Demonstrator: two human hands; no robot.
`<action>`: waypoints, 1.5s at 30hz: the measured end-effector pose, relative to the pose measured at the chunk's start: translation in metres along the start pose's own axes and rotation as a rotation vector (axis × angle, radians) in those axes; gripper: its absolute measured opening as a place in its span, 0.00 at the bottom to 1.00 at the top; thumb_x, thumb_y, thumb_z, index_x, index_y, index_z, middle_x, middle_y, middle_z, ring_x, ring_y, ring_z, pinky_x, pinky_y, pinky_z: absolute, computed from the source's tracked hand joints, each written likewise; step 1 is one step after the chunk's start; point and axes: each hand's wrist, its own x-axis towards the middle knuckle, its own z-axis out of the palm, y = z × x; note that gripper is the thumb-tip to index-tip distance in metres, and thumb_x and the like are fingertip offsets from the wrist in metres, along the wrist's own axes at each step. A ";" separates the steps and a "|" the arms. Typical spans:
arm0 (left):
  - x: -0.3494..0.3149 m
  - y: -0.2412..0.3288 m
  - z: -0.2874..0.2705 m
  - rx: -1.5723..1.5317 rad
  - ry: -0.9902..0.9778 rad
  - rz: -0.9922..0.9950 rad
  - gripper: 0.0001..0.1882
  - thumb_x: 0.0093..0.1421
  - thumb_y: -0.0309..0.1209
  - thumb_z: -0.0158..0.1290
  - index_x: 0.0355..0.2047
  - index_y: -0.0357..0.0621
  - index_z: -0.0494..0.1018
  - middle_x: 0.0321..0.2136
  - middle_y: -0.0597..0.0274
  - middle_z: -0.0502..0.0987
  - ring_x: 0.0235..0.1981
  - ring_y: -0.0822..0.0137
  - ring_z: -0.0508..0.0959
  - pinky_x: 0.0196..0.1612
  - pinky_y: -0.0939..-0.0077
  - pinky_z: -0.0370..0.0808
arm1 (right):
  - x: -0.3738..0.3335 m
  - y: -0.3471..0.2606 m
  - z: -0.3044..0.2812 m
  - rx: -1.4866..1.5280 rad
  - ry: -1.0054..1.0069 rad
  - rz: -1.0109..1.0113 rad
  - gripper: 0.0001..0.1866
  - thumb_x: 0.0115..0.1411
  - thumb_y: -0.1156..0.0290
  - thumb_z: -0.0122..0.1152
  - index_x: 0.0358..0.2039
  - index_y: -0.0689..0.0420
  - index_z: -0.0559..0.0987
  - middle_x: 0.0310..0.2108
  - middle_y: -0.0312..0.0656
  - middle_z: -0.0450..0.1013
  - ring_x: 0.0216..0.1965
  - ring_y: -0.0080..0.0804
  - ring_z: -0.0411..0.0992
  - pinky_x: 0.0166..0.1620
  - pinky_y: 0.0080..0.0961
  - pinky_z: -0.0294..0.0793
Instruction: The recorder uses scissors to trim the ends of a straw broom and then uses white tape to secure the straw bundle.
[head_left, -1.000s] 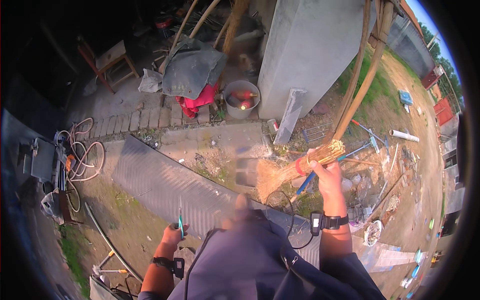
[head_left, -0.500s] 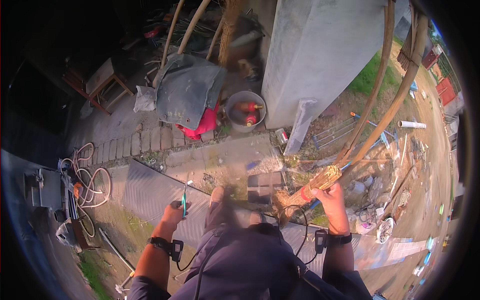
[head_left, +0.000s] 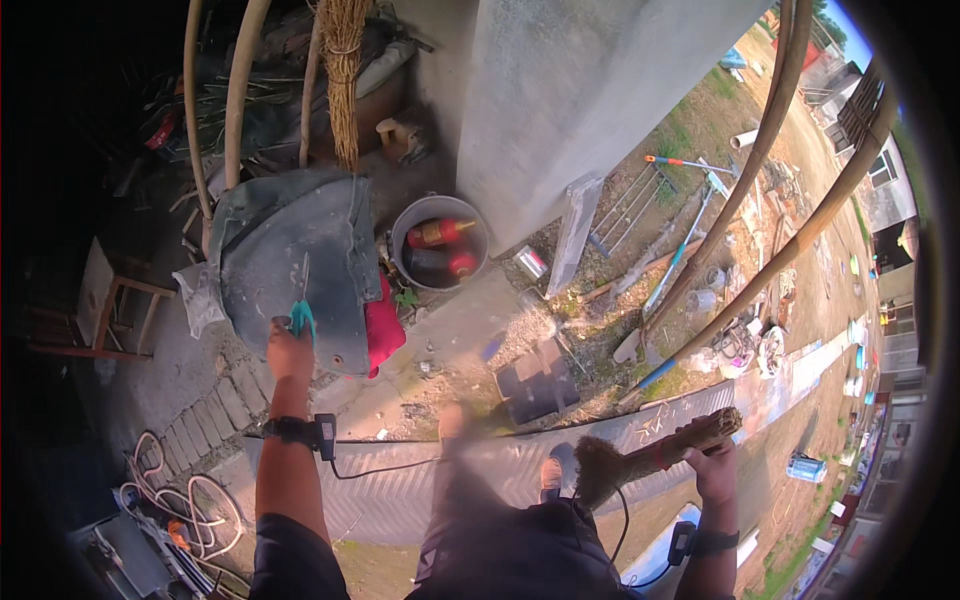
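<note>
My left hand (head_left: 289, 352) is closed around teal-handled scissors (head_left: 303, 318), their blades pointing away from me. A small dark thing also shows at its fingers, too unclear to name. Behind the scissors lies a grey-green sheet (head_left: 285, 235) draped over a heap, with red cloth (head_left: 384, 335) showing from under its edge. On the right, my right hand (head_left: 713, 472) grips a short straw brush (head_left: 655, 455) by its bundled stalk. The brush's flared, bristly end points left toward my body, and a reddish binding shows near my fingers.
A grey bucket (head_left: 480, 262) with red bottles stands by the pale pillar (head_left: 560, 90). Long wooden poles (head_left: 770, 255) slant down at right, near a metal rake (head_left: 630, 205). A pale hose (head_left: 205, 508) coils at lower left; a wooden chair (head_left: 115, 300) stands farther back.
My left hand has moved forward with the scissors, now before the draped sheet. The brush in my right hand has come lower and farther right. My body and view have shifted.
</note>
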 end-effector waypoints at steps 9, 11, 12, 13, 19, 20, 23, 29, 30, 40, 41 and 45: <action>0.055 -0.016 0.024 0.054 -0.065 0.079 0.25 0.54 0.38 0.64 0.47 0.38 0.69 0.44 0.40 0.78 0.46 0.41 0.79 0.48 0.52 0.75 | -0.026 0.012 0.032 0.019 0.127 0.092 0.35 0.46 0.68 0.82 0.53 0.61 0.74 0.45 0.43 0.79 0.49 0.36 0.78 0.56 0.36 0.76; 0.055 -0.022 0.025 0.102 -0.057 0.127 0.26 0.53 0.36 0.63 0.49 0.36 0.69 0.48 0.40 0.77 0.50 0.41 0.77 0.52 0.52 0.74 | -0.031 0.020 0.030 0.076 0.151 0.096 0.34 0.46 0.68 0.82 0.52 0.61 0.75 0.45 0.42 0.79 0.49 0.37 0.78 0.56 0.36 0.76; 0.056 -0.024 0.023 0.100 -0.094 0.142 0.30 0.53 0.36 0.62 0.53 0.33 0.69 0.50 0.39 0.76 0.53 0.41 0.75 0.55 0.52 0.72 | -0.035 0.024 0.027 0.079 0.160 0.097 0.33 0.47 0.69 0.81 0.52 0.61 0.75 0.45 0.42 0.79 0.49 0.37 0.78 0.56 0.36 0.77; 0.053 -0.022 0.022 0.105 -0.104 0.159 0.30 0.53 0.36 0.62 0.53 0.33 0.69 0.50 0.39 0.76 0.53 0.41 0.75 0.55 0.52 0.72 | -0.038 0.025 0.026 0.087 0.178 0.104 0.33 0.47 0.69 0.81 0.52 0.61 0.75 0.45 0.42 0.79 0.49 0.37 0.78 0.56 0.36 0.77; 0.031 -0.014 0.000 0.112 -0.033 0.193 0.30 0.55 0.35 0.60 0.56 0.34 0.69 0.50 0.41 0.76 0.53 0.42 0.76 0.56 0.52 0.73 | -0.067 0.035 0.015 0.170 0.223 0.025 0.33 0.48 0.71 0.80 0.53 0.61 0.73 0.45 0.44 0.79 0.51 0.39 0.77 0.56 0.38 0.77; 0.023 -0.007 -0.001 0.112 -0.037 0.211 0.30 0.55 0.35 0.60 0.56 0.34 0.69 0.50 0.41 0.76 0.53 0.42 0.76 0.56 0.52 0.73 | -0.075 0.039 0.009 0.172 0.252 0.030 0.33 0.48 0.71 0.80 0.53 0.61 0.73 0.45 0.44 0.79 0.51 0.40 0.77 0.57 0.39 0.76; -0.006 0.011 -0.001 0.161 -0.112 0.291 0.29 0.56 0.35 0.60 0.56 0.34 0.69 0.51 0.41 0.76 0.50 0.45 0.78 0.52 0.55 0.75 | -0.102 0.050 -0.012 0.211 0.311 -0.026 0.33 0.49 0.72 0.80 0.53 0.60 0.73 0.46 0.44 0.79 0.52 0.40 0.77 0.58 0.39 0.76; -0.105 0.043 0.019 0.161 -0.431 0.450 0.27 0.55 0.33 0.59 0.54 0.34 0.70 0.49 0.42 0.77 0.47 0.47 0.80 0.50 0.57 0.77 | -0.175 0.089 -0.062 0.340 0.483 -0.073 0.32 0.50 0.75 0.78 0.55 0.62 0.74 0.48 0.48 0.79 0.52 0.37 0.77 0.59 0.36 0.75; -0.112 0.029 0.028 0.147 -0.404 0.577 0.27 0.54 0.32 0.59 0.53 0.33 0.71 0.49 0.41 0.78 0.46 0.48 0.81 0.51 0.59 0.77 | -0.187 0.094 -0.070 0.358 0.509 -0.075 0.30 0.51 0.75 0.77 0.53 0.63 0.75 0.48 0.47 0.80 0.51 0.35 0.77 0.58 0.34 0.75; -0.317 0.082 0.055 0.178 -0.804 0.656 0.26 0.52 0.26 0.61 0.50 0.30 0.70 0.43 0.48 0.78 0.44 0.60 0.78 0.47 0.67 0.76 | -0.377 0.208 -0.180 0.457 0.896 -0.099 0.32 0.51 0.74 0.76 0.56 0.63 0.72 0.47 0.49 0.79 0.50 0.39 0.77 0.59 0.39 0.73; -0.340 0.099 0.059 0.182 -0.816 0.691 0.26 0.52 0.26 0.61 0.50 0.30 0.70 0.43 0.48 0.78 0.44 0.60 0.78 0.47 0.67 0.76 | -0.397 0.217 -0.189 0.458 0.939 -0.086 0.33 0.51 0.74 0.76 0.57 0.64 0.72 0.47 0.49 0.79 0.50 0.39 0.77 0.59 0.38 0.73; -0.379 0.132 0.090 0.072 -1.013 0.559 0.27 0.54 0.33 0.62 0.52 0.31 0.71 0.44 0.44 0.80 0.43 0.57 0.81 0.43 0.65 0.79 | -0.442 0.231 -0.225 0.519 1.114 -0.163 0.32 0.50 0.75 0.79 0.54 0.62 0.74 0.44 0.40 0.79 0.46 0.31 0.77 0.53 0.31 0.76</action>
